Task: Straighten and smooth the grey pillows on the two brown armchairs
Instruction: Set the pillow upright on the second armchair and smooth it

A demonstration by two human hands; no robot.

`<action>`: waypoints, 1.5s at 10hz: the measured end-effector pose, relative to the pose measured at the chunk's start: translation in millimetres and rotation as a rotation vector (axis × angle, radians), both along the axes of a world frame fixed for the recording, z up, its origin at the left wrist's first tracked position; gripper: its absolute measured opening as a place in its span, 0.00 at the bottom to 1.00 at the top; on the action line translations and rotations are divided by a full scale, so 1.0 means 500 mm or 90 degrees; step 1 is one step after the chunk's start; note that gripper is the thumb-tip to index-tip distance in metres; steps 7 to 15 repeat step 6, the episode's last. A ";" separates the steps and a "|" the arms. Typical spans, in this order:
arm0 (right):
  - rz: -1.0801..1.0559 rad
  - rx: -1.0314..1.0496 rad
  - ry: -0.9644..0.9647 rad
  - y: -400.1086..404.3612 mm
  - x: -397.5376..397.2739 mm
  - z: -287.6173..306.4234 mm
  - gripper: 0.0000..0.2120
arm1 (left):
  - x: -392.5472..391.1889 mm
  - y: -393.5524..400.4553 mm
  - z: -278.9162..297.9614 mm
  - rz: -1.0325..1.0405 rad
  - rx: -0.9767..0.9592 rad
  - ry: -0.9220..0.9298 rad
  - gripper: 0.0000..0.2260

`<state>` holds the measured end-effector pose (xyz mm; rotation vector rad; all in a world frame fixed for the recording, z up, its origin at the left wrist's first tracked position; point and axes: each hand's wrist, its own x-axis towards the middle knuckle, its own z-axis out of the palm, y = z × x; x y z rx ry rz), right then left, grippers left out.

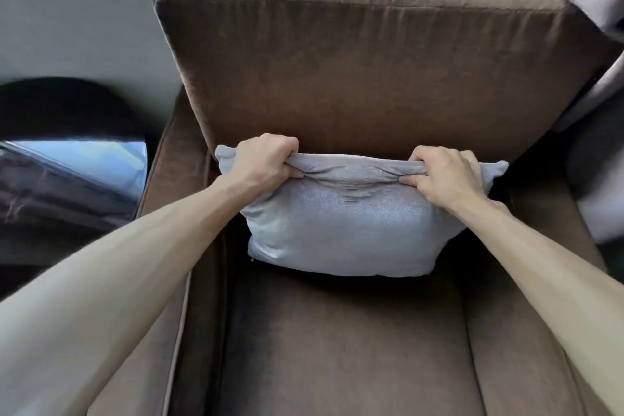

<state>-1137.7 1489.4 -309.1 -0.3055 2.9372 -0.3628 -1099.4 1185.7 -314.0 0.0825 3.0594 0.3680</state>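
A brown armchair (pixel 337 78) fills the view; both the left hand (pixel 266 159) and right hand (pixel 445 176) pinch the grey pillow (pixel 341 230) by its top edge, bunching fabric between them; tugging unevenly might leave it crooked.

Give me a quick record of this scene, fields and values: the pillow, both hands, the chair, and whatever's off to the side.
pillow: grey pillow, upright against the backrest, top edge bunched
left hand: left hand gripping top edge near its left corner
right hand: right hand gripping top edge near its right corner
chair: brown armchair
side: dark round table left of chair
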 end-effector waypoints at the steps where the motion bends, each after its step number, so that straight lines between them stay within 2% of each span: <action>1: -0.034 -0.024 0.031 -0.001 0.004 -0.008 0.10 | 0.005 -0.002 -0.006 -0.003 0.024 0.049 0.14; 2: -0.042 -0.039 -0.045 0.034 0.002 -0.009 0.16 | 0.013 -0.050 0.004 -0.030 -0.014 -0.029 0.17; 3: -0.075 0.000 -0.104 0.087 -0.003 -0.011 0.18 | 0.034 -0.102 0.001 0.033 -0.060 -0.029 0.15; 4: -0.118 0.036 -0.060 0.103 0.002 -0.013 0.08 | 0.041 -0.086 0.001 0.076 -0.054 0.009 0.12; 5: -0.167 0.039 0.001 0.100 0.006 -0.014 0.12 | 0.039 -0.059 0.015 0.117 -0.051 0.025 0.08; 6: -0.173 0.038 0.021 0.091 0.014 -0.009 0.11 | 0.050 -0.068 0.021 0.179 -0.036 -0.003 0.13; 15: -0.173 0.038 0.021 0.091 0.014 -0.009 0.11 | 0.050 -0.068 0.021 0.179 -0.036 -0.003 0.13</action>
